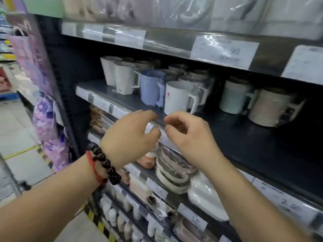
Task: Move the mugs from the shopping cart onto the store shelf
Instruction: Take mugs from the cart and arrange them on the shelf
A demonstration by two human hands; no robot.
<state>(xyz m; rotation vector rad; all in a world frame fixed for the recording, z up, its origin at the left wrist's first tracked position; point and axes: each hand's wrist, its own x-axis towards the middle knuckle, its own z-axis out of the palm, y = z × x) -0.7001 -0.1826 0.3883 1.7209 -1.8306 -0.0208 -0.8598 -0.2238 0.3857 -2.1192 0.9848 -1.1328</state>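
Observation:
A white mug (178, 96) wrapped in clear plastic stands near the front of the dark store shelf (244, 137), with a blue mug (151, 89) just left of it. Several more mugs fill the shelf: white ones (120, 78) at the back left, a pale green one (233, 97) and a beige one (270, 109) to the right. Both of my hands hover just in front of the shelf edge below the white mug. My left hand (130, 137), with a dark bead bracelet on its wrist, and my right hand (187, 135) have loosely curled fingers and hold nothing.
The shelf above (174, 44) carries price tags and wrapped goods. Lower shelves hold stacked bowls (173, 170) and small packaged items. Purple bags (47, 123) hang on the rack's left end. A metal cart edge (8, 179) shows at far left above the tiled aisle floor.

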